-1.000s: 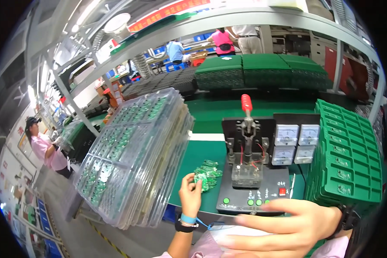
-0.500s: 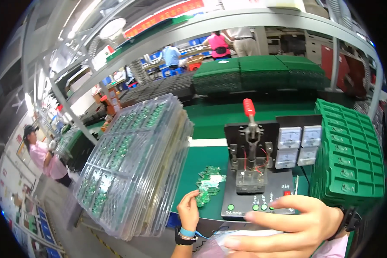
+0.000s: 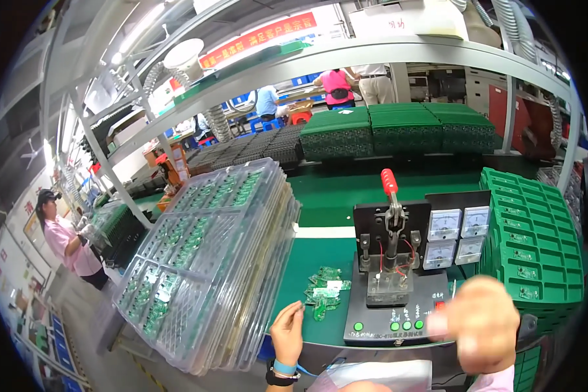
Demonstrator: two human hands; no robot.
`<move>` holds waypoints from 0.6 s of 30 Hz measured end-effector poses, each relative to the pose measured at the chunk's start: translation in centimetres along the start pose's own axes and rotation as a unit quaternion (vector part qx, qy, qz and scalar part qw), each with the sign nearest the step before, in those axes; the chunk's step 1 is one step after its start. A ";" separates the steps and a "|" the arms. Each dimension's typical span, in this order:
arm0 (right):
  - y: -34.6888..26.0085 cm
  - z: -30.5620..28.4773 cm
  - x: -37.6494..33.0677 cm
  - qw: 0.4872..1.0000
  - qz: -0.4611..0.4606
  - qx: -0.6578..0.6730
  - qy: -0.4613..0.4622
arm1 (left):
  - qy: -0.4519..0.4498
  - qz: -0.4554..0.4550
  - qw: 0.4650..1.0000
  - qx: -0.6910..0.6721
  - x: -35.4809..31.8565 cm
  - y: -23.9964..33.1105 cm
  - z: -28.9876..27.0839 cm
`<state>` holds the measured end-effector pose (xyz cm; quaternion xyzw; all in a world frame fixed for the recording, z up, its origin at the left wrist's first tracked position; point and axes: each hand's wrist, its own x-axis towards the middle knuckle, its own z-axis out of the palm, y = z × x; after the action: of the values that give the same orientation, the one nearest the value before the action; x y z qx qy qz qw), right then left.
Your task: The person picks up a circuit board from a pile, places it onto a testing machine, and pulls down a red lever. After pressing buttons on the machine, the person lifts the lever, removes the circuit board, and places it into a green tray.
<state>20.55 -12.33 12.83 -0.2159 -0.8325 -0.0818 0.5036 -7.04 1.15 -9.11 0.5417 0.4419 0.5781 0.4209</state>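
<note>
My left hand is at the bench's front edge, thumb and fingers pinched together; whatever is between the tips is too small to make out. Just beyond it lies a loose pile of small green circuit boards, with white pieces among them. My right hand is raised in front of the fixture's right front corner, smeared by motion, so its fingers cannot be read. Between the hands and farther back stands a black test fixture with a red-handled toggle clamp, its handle upright, above a clear block.
Clear plastic trays holding green boards are stacked high at the left. Green trays with boards form a stack at the right, beside several panel meters. Green stacks line the back. A person in pink stands far left.
My left hand has drawn slightly away from the board pile. My right hand, earlier spread across the fixture's front, has pulled back to the right and blurred. The whole view has shifted a little.
</note>
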 end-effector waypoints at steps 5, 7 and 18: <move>7.6 3.4 1.9 0.960 0.160 -0.199 0.113 | -0.100 0.257 0.935 0.222 -0.6 4.0 3.7; 10.8 5.0 3.9 0.949 0.229 -0.181 0.116 | -0.181 0.397 0.872 0.222 -1.0 5.2 5.8; 18.8 4.6 4.8 0.838 0.523 0.154 0.029 | -0.325 0.432 0.767 0.346 -0.1 4.6 10.7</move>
<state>23.22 7.44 13.29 -0.5366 -0.5822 0.3171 0.5221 3.66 0.45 -4.50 0.9396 0.1684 0.2966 0.0297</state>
